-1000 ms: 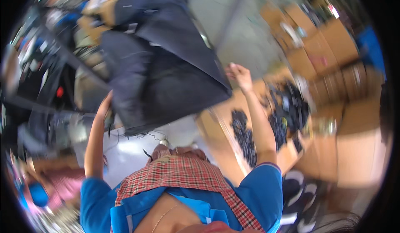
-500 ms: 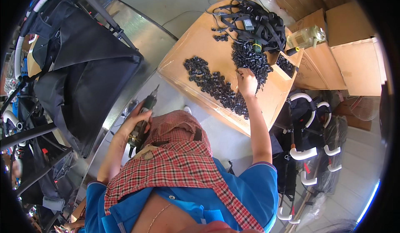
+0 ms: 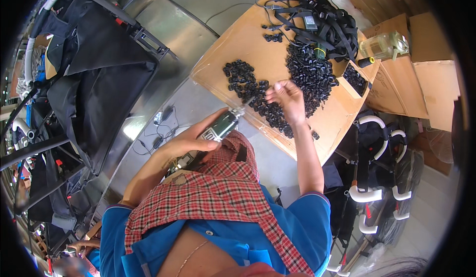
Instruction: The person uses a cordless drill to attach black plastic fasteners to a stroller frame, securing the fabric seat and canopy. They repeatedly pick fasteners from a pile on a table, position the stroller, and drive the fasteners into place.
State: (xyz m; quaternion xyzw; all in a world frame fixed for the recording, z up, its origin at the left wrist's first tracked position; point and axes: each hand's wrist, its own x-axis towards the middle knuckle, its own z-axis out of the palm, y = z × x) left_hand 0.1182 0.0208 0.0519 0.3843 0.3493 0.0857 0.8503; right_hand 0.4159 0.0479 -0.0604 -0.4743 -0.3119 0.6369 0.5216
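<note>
My left hand is wrapped around a dark green electric screwdriver, its tip pointing at the near left edge of the cardboard-topped table. Over that table my right hand is closed in a pinch close to the screwdriver's tip. Whatever lies between its fingertips is too small to make out. Under and beside the right hand spreads a long pile of small black plastic parts. Farther right lies a denser heap of smaller black pieces.
Tangled black straps cover the table's far end. A small cardboard box of black parts and a clear bottle are at the right. Black folded fabric on a frame stands left. White-handled frames crowd the lower right.
My left hand has brought the screwdriver up and right, to the table's edge. My right hand has left the denser heap and moved left, toward the screwdriver's tip.
</note>
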